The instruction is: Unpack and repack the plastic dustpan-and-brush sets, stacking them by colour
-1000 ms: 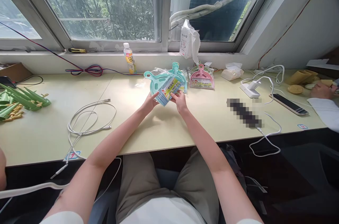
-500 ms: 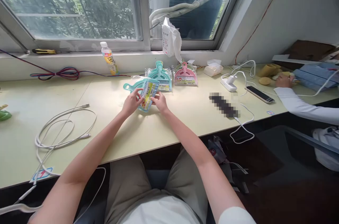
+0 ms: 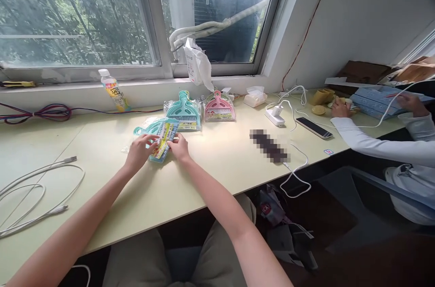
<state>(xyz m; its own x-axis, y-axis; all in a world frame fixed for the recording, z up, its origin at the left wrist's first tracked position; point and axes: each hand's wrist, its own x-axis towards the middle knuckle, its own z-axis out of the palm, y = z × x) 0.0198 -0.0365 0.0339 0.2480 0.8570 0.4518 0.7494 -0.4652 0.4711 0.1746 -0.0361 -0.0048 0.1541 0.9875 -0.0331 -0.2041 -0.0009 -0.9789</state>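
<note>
A teal dustpan and brush set (image 3: 165, 138) with a yellow printed label lies tilted between my hands, its handle pointing left. My left hand (image 3: 140, 153) is closed on its near left side, thumb and fingers at the label. On the opposite edge, my right hand (image 3: 179, 146) grips with its fingertips. Clear plastic wrap shows around the handle. Just behind stand another teal dustpan set (image 3: 184, 110) in clear wrap and a pink dustpan set (image 3: 218, 107), both near the wall.
A drink bottle (image 3: 114, 91) leans by the window sill. Coiled white cable (image 3: 41, 187) lies at left, bundled dark cable (image 3: 44, 112) behind it. Rightward are a tissue pack (image 3: 254, 97), a white power adapter (image 3: 275, 116), a phone (image 3: 313, 127) and a co-worker's arms (image 3: 370, 142).
The view has swung to the right, so things appear further left. My hands still hold the teal set at much the same place on the table. Another hand of the co-worker has come into view.
</note>
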